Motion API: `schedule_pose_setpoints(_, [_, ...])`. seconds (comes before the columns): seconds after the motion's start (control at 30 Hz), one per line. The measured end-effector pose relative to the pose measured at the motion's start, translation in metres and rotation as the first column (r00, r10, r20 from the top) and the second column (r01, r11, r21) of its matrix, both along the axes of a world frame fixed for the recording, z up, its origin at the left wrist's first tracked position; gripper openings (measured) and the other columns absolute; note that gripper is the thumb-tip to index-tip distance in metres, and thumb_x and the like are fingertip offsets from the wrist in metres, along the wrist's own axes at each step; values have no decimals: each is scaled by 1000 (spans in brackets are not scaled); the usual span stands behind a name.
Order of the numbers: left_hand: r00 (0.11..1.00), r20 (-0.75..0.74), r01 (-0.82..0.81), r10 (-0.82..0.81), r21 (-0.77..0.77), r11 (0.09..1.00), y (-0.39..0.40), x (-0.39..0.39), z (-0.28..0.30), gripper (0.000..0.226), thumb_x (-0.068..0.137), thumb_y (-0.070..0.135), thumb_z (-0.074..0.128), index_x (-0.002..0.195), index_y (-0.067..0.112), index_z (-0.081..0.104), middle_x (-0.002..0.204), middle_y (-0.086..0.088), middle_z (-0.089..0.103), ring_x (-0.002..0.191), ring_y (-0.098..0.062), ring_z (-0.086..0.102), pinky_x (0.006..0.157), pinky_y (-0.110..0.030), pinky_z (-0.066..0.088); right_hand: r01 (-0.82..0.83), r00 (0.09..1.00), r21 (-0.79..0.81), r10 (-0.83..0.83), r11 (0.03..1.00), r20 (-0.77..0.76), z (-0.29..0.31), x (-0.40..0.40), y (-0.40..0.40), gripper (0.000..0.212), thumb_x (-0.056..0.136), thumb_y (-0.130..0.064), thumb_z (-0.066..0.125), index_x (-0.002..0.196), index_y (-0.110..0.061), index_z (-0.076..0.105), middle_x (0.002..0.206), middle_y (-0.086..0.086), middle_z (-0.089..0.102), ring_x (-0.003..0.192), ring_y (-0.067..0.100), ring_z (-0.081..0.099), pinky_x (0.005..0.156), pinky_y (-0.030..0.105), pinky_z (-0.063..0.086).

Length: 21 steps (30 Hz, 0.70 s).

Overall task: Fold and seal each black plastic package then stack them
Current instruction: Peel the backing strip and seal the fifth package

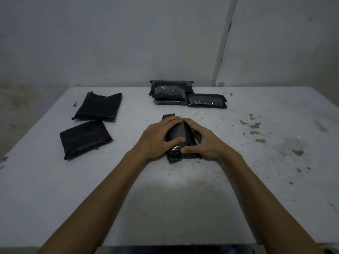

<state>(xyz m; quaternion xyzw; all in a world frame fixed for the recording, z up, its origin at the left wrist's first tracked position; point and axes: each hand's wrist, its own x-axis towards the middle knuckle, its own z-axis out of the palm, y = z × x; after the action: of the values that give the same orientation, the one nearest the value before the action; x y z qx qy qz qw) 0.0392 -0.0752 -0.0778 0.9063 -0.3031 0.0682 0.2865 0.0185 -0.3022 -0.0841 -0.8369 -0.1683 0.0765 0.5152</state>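
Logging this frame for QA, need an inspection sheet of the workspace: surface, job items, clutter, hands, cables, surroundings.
Surface: white table, stained and speckled, worst on the right.
Job's things: package being folded at centre; two unfolded packages on the left, far one, near one; stack of folded packages at the far edge, single folded package beside it.
Clutter: small dark scrap far left.
Hands: left hand and right hand both pressing on the centre package.
Cables: nothing seen.
Surroundings: bare grey wall, white pipe at the right.
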Motion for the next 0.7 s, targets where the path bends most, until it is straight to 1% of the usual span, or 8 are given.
schedule_pose_setpoints(0.07, [1000, 0, 7, -7, -19, 1000, 1, 0, 0, 70, 91, 68, 55, 150, 31, 46, 155, 11, 46, 135, -10, 48, 107, -41, 49, -15, 1000, 13, 15, 1000, -11, 1, -2, 0, 102, 72, -26, 93, 155, -32, 34, 152, -27, 37, 136, -14, 40, 110, 15, 40])
schedule_pose_setpoints(0.13, [1000, -9, -1, 1, -26, 1000, -1, 1, 1, 71, 89, 69, 57, 149, 32, 46, 153, 11, 48, 136, -10, 46, 108, -45, 47, -27, 1000, 12, 27, 1000, -8, 2, -3, -1, 98, 77, -14, 90, 154, -34, 32, 149, -26, 38, 130, -18, 43, 104, 12, 43])
schedule_pose_setpoints(0.23, [1000, -25, -6, 5, -2, 1000, -3, 4, 0, 74, 88, 72, 56, 151, 35, 41, 153, 12, 46, 137, -10, 44, 109, -50, 45, 4, 998, 124, 4, 992, -60, 9, -3, 0, 71, 89, 0, 71, 150, -27, 46, 145, -8, 51, 124, 6, 61, 97, 27, 55])
schedule_pose_setpoints(0.27, [999, -39, -9, 8, -1, 1000, -3, 5, -1, 75, 87, 73, 56, 151, 36, 39, 153, 12, 45, 136, -10, 44, 109, -50, 45, 49, 999, 113, -49, 992, 1, 12, -4, 1, 61, 91, 2, 66, 145, -22, 53, 140, -4, 56, 120, 6, 63, 95, 26, 56])
schedule_pose_setpoints(0.33, [997, -77, -18, 18, 0, 1000, -3, 7, -2, 78, 86, 74, 56, 151, 37, 38, 153, 13, 45, 135, -9, 45, 110, -51, 44, 185, 945, 16, -182, 983, 272, 16, -2, 6, 44, 93, 2, 64, 132, -18, 66, 128, -4, 65, 116, 0, 63, 99, 23, 53])
schedule_pose_setpoints(0.4, [994, -108, -22, 24, 19, 1000, -3, 10, -1, 81, 84, 78, 54, 153, 38, 36, 154, 15, 43, 137, -8, 43, 112, -54, 40, 208, 870, -28, -172, 978, 462, 18, 2, 12, 32, 92, 0, 68, 119, -14, 75, 118, -2, 71, 112, 6, 65, 101, 23, 50])
schedule_pose_setpoints(0.57, [984, -179, 23, 4, 148, 989, 1, 15, 1, 95, 86, 83, 47, 163, 36, 17, 171, 15, 17, 158, -7, 9, 124, -65, 1, 168, 869, -166, -66, 972, 489, 17, 11, 19, 20, 90, -10, 75, 110, -13, 80, 114, -3, 73, 106, 3, 64, 98, 15, 48])
schedule_pose_setpoints(0.7, [985, -174, 57, -19, 213, 975, 3, 16, 2, 100, 86, 86, 39, 165, 33, 8, 173, 13, 8, 159, -11, -2, 122, -67, -10, 170, 889, -163, -80, 972, 452, 10, 14, 18, 22, 91, -15, 76, 113, -17, 79, 120, -10, 71, 114, 2, 62, 104, 18, 45])
